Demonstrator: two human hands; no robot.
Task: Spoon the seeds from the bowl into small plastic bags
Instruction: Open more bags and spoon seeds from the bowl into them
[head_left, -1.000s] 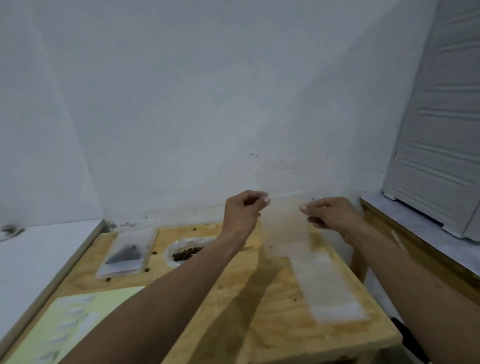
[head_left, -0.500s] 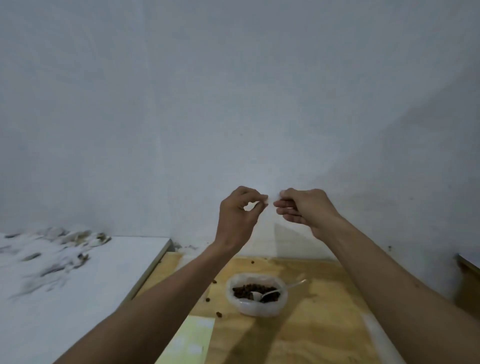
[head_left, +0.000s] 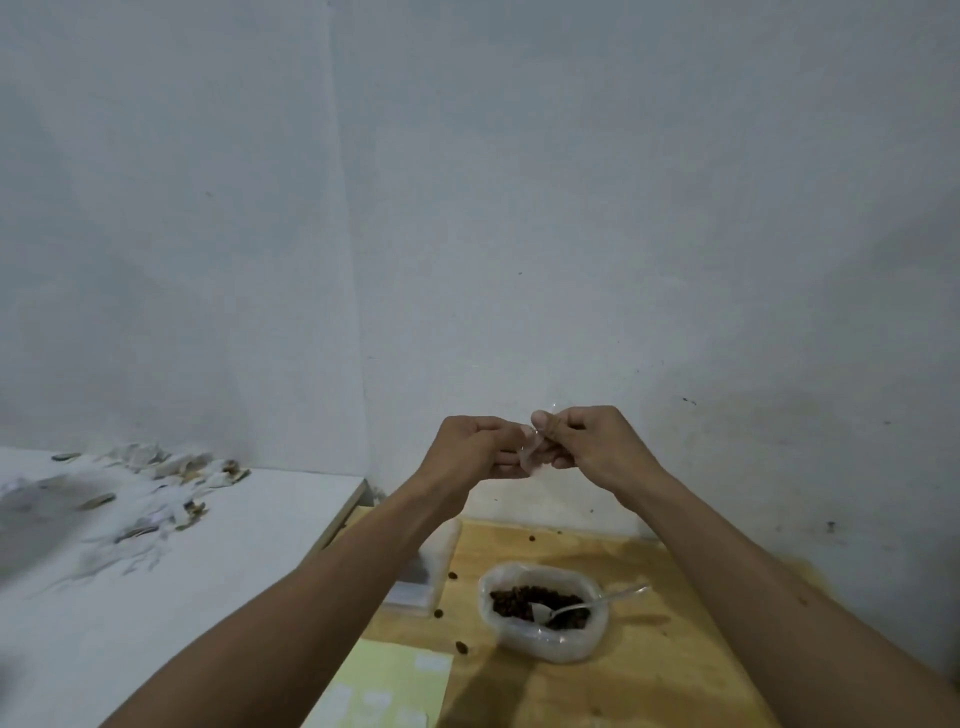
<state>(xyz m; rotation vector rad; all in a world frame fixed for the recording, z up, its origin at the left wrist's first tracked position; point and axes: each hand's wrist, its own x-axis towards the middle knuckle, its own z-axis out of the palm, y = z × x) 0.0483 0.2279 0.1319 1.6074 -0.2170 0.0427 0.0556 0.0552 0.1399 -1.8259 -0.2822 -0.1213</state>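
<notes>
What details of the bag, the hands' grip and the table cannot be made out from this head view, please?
- Small plastic bag: nearly clear and bunched between the left hand and right hand; whether it is open cannot be told.
- Stack of bags: partly hidden by the left forearm.
- Yellow sheet: cut off by the bottom edge.
- Litter on the white counter: blurred.

Bare tabletop (head_left: 649, 670) lies right of the bowl (head_left: 545, 642) (spoon handle (head_left: 618, 597) juts rightward); scattered seeds (head_left: 460, 647) dot its left.

wood table (head_left: 649, 675), seed bowl (head_left: 545, 644), yellow sheet (head_left: 384, 691)
</notes>
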